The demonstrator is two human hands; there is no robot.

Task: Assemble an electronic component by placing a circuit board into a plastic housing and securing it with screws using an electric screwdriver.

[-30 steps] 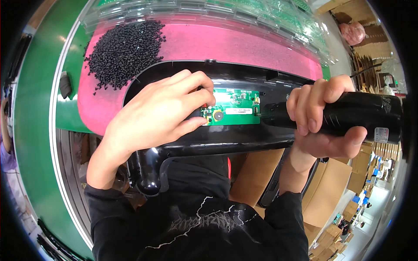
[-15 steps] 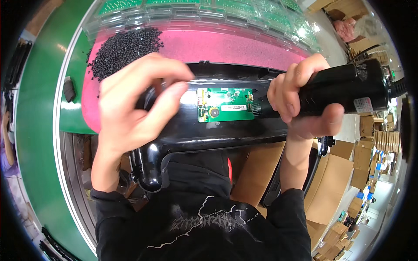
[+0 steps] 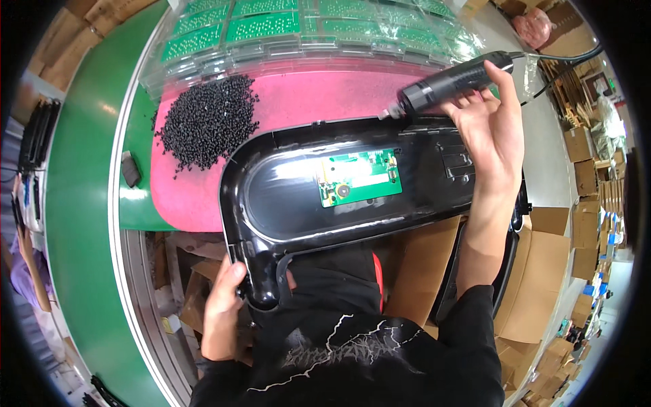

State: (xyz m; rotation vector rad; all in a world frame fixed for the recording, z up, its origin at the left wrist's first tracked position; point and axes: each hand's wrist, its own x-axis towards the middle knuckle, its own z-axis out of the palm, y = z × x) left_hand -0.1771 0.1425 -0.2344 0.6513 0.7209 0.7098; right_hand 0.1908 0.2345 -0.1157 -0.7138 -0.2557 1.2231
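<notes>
A glossy black plastic housing (image 3: pixel 285 210) lies across the near edge of the pink mat and over my lap. A green circuit board (image 3: pixel 374 193) sits inside it, near the middle. My left hand (image 3: pixel 224 293) grips the housing's lower left end, thumb on top and some fingers hidden beneath. Above the housing's far right edge, my right hand (image 3: pixel 494 129) holds a black electric screwdriver (image 3: pixel 451 83) with a cable. The tool is tilted, its tip pointing left and down, apart from the board.
Small black screws (image 3: pixel 203 122) are heaped on the pink mat (image 3: pixel 312 95). Behind it are clear plastic trays (image 3: pixel 285 51) of green boards. A dark grey block (image 3: pixel 130 169) lies on the green table (image 3: pixel 81 197). Cardboard boxes (image 3: pixel 542 271) stand at the right.
The screwdriver has lifted off the board and swung up to the far right. My left hand has dropped from above the housing to grip its lower left end.
</notes>
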